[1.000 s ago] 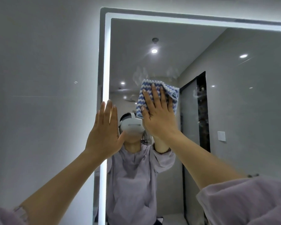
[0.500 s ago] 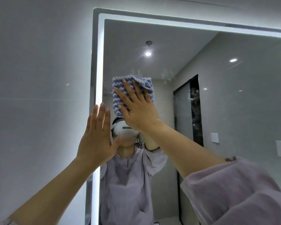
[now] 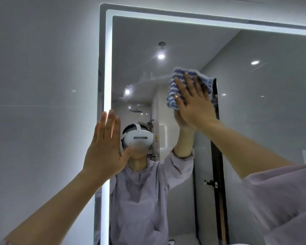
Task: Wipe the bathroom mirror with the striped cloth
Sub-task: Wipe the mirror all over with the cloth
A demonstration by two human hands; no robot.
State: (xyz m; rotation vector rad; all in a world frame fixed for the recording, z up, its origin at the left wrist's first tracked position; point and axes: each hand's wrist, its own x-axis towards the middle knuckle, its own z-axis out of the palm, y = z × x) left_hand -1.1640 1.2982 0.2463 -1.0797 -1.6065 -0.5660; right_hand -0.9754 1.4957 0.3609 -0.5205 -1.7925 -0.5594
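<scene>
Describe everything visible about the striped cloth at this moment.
The striped cloth is a small folded square with wavy blue and white stripes and a pale blue edge, looking soft and knitted or terry-like. It lies flat against the mirror in its upper middle area, right of the lit left border strip. The right hand presses it there with an open palm and spread fingers, covering its lower right part; the upper and left parts show. The left hand is apart from it, lower left.
</scene>
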